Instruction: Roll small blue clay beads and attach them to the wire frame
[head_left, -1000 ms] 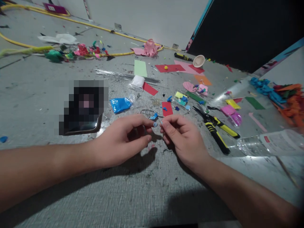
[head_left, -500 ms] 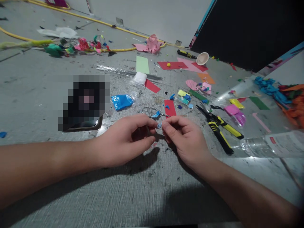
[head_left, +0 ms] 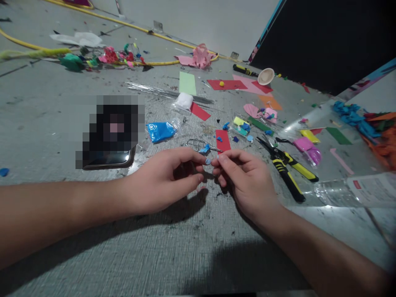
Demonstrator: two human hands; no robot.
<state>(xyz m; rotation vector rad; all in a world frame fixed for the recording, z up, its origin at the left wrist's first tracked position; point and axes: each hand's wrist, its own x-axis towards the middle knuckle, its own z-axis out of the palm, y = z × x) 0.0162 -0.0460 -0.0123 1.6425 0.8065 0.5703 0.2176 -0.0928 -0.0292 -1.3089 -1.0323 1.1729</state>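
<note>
A small light-blue piece of modelling clay (head_left: pixel 208 161) sits at the index fingertip of my left hand (head_left: pixel 168 179), whose thumb stands apart below. Just to the right, my right hand (head_left: pixel 247 177) pinches thumb against forefinger, and a tiny pale-blue bit (head_left: pixel 218 156) shows at the tips. The two hands are close together above the grey work surface, with a narrow gap between their fingertips. Right behind them lies a looped wire (head_left: pixel 198 142) with crumpled blue clay (head_left: pixel 204 148) on it.
A phone (head_left: pixel 108 136) and a blue clay packet (head_left: pixel 161 131) lie to the left. Yellow-black pliers (head_left: pixel 286 167) and a clear bottle (head_left: pixel 355 187) are on the right. Thin wires (head_left: pixel 154 91), red paper (head_left: pixel 223 140) and clay scraps are scattered behind.
My right fingertips have moved slightly right, away from the light-blue clay piece, which stays at my left index fingertip. A small gap now separates the hands.
</note>
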